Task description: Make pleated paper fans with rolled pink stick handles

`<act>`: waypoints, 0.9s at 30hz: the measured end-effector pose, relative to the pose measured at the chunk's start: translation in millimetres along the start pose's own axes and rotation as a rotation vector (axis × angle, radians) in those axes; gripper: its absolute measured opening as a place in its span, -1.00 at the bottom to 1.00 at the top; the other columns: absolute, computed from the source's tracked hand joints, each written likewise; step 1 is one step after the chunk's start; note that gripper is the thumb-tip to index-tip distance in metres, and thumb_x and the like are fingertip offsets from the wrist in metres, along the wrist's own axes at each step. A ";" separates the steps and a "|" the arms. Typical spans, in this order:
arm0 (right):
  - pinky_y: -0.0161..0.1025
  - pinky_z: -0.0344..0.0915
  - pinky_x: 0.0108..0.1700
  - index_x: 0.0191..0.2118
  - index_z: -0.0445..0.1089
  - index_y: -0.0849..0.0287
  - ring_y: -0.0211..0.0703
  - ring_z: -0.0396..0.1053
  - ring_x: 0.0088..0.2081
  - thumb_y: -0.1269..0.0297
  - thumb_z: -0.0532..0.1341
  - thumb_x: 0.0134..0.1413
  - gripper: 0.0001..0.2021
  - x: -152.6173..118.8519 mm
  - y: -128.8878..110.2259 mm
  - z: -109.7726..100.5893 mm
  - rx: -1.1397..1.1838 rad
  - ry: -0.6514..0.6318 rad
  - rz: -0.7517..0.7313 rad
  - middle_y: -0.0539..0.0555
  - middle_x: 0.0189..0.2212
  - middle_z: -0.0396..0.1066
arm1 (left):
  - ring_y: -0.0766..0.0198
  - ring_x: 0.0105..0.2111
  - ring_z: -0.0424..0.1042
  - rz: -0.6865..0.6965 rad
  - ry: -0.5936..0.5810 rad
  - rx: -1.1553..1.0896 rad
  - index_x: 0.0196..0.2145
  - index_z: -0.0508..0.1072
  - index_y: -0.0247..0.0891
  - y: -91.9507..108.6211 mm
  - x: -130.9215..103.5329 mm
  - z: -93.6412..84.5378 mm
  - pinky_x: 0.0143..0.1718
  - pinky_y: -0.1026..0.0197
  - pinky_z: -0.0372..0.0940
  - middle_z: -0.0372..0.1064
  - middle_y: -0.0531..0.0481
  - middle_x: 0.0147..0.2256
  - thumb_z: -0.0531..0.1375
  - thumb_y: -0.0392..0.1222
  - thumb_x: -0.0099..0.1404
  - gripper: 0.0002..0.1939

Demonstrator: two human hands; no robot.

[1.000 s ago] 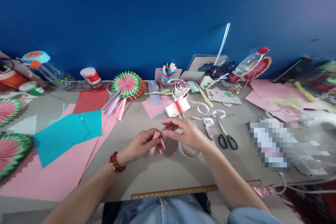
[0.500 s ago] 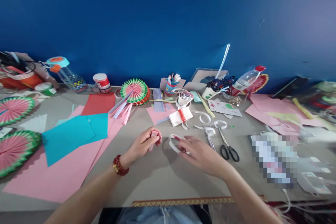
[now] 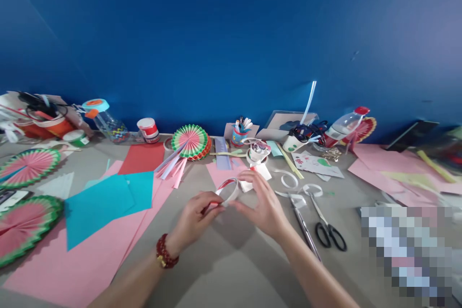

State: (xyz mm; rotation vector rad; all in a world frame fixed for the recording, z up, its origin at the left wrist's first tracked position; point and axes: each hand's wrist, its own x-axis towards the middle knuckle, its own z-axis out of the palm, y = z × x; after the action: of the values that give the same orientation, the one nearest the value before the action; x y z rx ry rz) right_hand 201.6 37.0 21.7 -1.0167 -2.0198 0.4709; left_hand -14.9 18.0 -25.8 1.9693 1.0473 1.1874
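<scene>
My left hand (image 3: 197, 216), with a dark red bead bracelet at the wrist, pinches a small folded piece of pink paper (image 3: 213, 203), mostly covered by the fingers. Against it stands a thin roll of white tape (image 3: 229, 193), tilted on edge, with red inside its ring. My right hand (image 3: 262, 202) grips the roll's right side, thumb below and fingers above. Behind the right hand lies a white card (image 3: 263, 171), partly hidden. To its right are scissors with black handles (image 3: 330, 237), a slim metal tool (image 3: 305, 226) and curled white strips (image 3: 288, 180).
Pink sheets (image 3: 90, 274), turquoise paper (image 3: 104, 207) and red paper (image 3: 140, 158) lie at left. A pleated paper fan (image 3: 190, 142), a pen cup (image 3: 238, 135), a white cup (image 3: 291, 142) and a plastic bottle (image 3: 342, 125) stand along the blue wall (image 3: 216, 48).
My right hand has lifted the tape roll and brought it left against the pink paper in my left hand. The view has tilted up slightly, so the desk items sit lower.
</scene>
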 end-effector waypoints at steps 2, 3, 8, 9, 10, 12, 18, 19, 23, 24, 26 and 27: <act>-0.04 0.39 0.02 -0.01 0.32 0.08 0.03 0.38 -0.02 0.19 0.39 0.08 -0.62 -5.9 2.3 4.8 0.047 0.087 0.064 0.14 -0.07 0.38 | 0.21 -0.24 0.46 0.055 0.015 -0.004 -0.20 0.48 -0.21 -0.1 0.2 0.2 -0.19 0.22 0.32 0.51 -0.04 -0.30 0.23 -0.23 0.38 -0.95; -0.07 0.43 -0.02 -0.02 0.32 0.07 -0.01 0.39 -0.05 0.21 0.38 0.10 -0.64 -8.2 3.5 7.7 0.098 0.100 0.082 0.13 -0.09 0.36 | 0.21 -0.24 0.46 0.084 0.018 0.002 -0.19 0.47 -0.21 -0.3 0.6 0.2 -0.19 0.22 0.33 0.51 -0.03 -0.31 0.23 -0.25 0.38 -0.95; -0.12 0.48 0.00 0.04 0.32 0.03 -0.08 0.39 0.00 0.30 0.35 0.13 -0.64 -16.1 8.8 21.3 0.331 0.156 0.093 0.12 -0.02 0.31 | 0.22 -0.27 0.46 0.216 0.049 0.068 -0.15 0.45 -0.20 -3.5 3.1 0.2 -0.17 0.16 0.31 0.52 -0.03 -0.31 0.24 -0.31 0.37 -0.89; -0.11 0.48 0.01 0.05 0.32 0.02 -0.08 0.39 0.01 0.31 0.35 0.13 -0.62 -17.3 9.8 22.9 0.356 0.166 0.105 0.13 0.00 0.30 | 0.22 -0.27 0.47 0.247 0.049 0.083 -0.14 0.45 -0.19 -4.6 3.5 -0.1 -0.15 0.14 0.31 0.52 -0.03 -0.29 0.23 -0.33 0.37 -0.87; -0.10 0.48 0.02 0.07 0.31 0.02 -0.07 0.38 0.02 0.32 0.35 0.12 -0.59 -18.5 10.8 23.9 0.381 0.167 0.119 0.13 0.02 0.29 | 0.23 -0.26 0.47 0.279 0.046 0.096 -0.12 0.45 -0.19 -5.7 3.9 -0.5 -0.13 0.13 0.30 0.52 -0.03 -0.28 0.22 -0.34 0.37 -0.85; -0.06 0.47 0.04 0.12 0.28 0.01 -0.04 0.39 0.04 0.31 0.37 0.10 -0.52 -20.7 12.5 24.4 0.445 0.145 0.150 0.15 0.06 0.28 | 0.23 -0.25 0.47 0.332 0.024 0.114 -0.10 0.45 -0.18 -7.8 4.7 -1.7 -0.11 0.10 0.29 0.52 -0.05 -0.24 0.19 -0.36 0.39 -0.83; -0.09 0.51 -0.08 0.18 0.25 0.04 -0.04 0.49 -0.08 0.26 0.33 0.17 -0.52 -24.0 13.6 20.8 0.675 0.053 0.247 0.17 -0.02 0.42 | 0.19 -0.22 0.45 0.418 -0.045 0.141 -0.02 0.42 -0.17 -11.5 5.4 -4.1 -0.08 0.05 0.28 0.52 -0.10 -0.18 0.15 -0.33 0.42 -0.79; -0.10 0.51 -0.09 0.17 0.27 0.04 -0.05 0.50 -0.11 0.26 0.33 0.17 -0.53 -24.4 13.5 20.4 0.677 0.058 0.246 0.16 -0.04 0.43 | 0.19 -0.21 0.44 0.424 -0.050 0.148 -0.01 0.42 -0.17 -11.6 5.5 -4.2 -0.07 0.04 0.28 0.52 -0.11 -0.18 0.14 -0.32 0.43 -0.79; -0.15 0.50 -0.13 0.13 0.34 0.02 -0.11 0.51 -0.20 0.27 0.36 0.13 -0.56 -27.1 14.1 20.9 0.502 0.111 0.179 0.12 -0.06 0.44 | 0.18 -0.20 0.44 0.429 -0.047 0.151 -0.01 0.42 -0.18 -11.9 5.7 -4.4 -0.06 0.03 0.28 0.52 -0.12 -0.18 0.10 -0.28 0.46 -0.80; -0.16 0.49 -0.15 0.12 0.36 0.01 -0.13 0.50 -0.24 0.28 0.36 0.13 -0.56 -27.9 14.6 21.3 0.424 0.133 0.156 0.10 -0.10 0.45 | 0.18 -0.20 0.44 0.427 -0.043 0.145 -0.01 0.42 -0.18 -12.0 5.7 -4.4 -0.06 0.03 0.28 0.52 -0.12 -0.18 0.09 -0.27 0.46 -0.80; -0.19 0.47 -0.20 0.11 0.37 0.01 -0.17 0.48 -0.30 0.29 0.35 0.14 -0.58 -28.5 16.3 20.9 0.295 0.170 0.104 0.06 -0.18 0.47 | 0.17 -0.20 0.44 0.417 -0.044 0.122 -0.01 0.43 -0.18 -12.6 5.4 -4.0 -0.05 0.02 0.28 0.51 -0.13 -0.19 0.08 -0.26 0.47 -0.80; -0.21 0.47 -0.22 0.11 0.38 0.01 -0.18 0.46 -0.32 0.30 0.34 0.15 -0.59 -27.9 17.6 19.6 0.263 0.180 0.075 0.06 -0.20 0.47 | 0.17 -0.20 0.44 0.407 -0.051 0.098 -0.01 0.43 -0.19 -13.0 5.1 -3.8 -0.05 0.02 0.28 0.51 -0.13 -0.19 0.08 -0.25 0.47 -0.80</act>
State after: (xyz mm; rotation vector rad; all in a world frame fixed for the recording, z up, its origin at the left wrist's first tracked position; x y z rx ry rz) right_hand 204.4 26.0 -15.0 -0.9390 -1.7138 0.6426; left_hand -21.0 29.2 -32.5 2.3524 0.7072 1.3041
